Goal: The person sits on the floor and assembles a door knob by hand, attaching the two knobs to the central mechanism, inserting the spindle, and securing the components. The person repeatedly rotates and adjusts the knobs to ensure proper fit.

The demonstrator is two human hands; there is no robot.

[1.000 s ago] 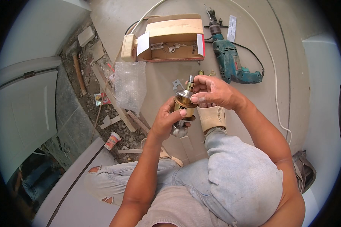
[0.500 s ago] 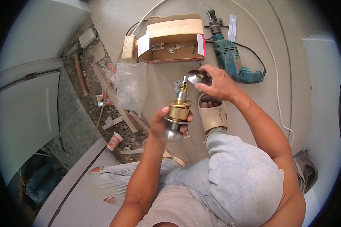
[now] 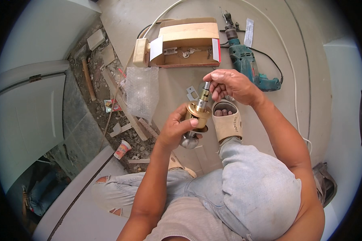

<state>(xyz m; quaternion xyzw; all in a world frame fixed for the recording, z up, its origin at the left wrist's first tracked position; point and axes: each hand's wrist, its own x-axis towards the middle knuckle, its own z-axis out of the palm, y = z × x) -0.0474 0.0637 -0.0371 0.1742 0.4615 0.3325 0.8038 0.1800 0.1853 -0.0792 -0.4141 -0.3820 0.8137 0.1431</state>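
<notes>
A cylindrical doorknob lock point(image 3: 198, 113) is gripped by my left hand point(image 3: 177, 127), with its round silver knob at the bottom and its brass body and spindle tilted up to the right. My right hand point(image 3: 236, 86) is closed, its thumb and forefinger at the silver tip of the spindle. Its other fingers are curled in. A small shiny edge shows below those fingers, too little of it to name. Just left of the spindle, a flat metal plate with a cutout point(image 3: 192, 93) lies on the floor.
Ahead stands an open cardboard box point(image 3: 185, 60) with keys and small parts, beside a power strip point(image 3: 140, 52). A teal drill point(image 3: 245, 62) with a cord lies to its right. Bubble wrap point(image 3: 142, 90), wood strips, a hammer point(image 3: 87, 78) and rubble are at left. My sandalled foot point(image 3: 226, 120) is close by.
My right hand has moved to the spindle tip, and the round domed metal cover it held no longer shows clearly. My left hand has tilted the doorknob lock rightward and shifted its grip.
</notes>
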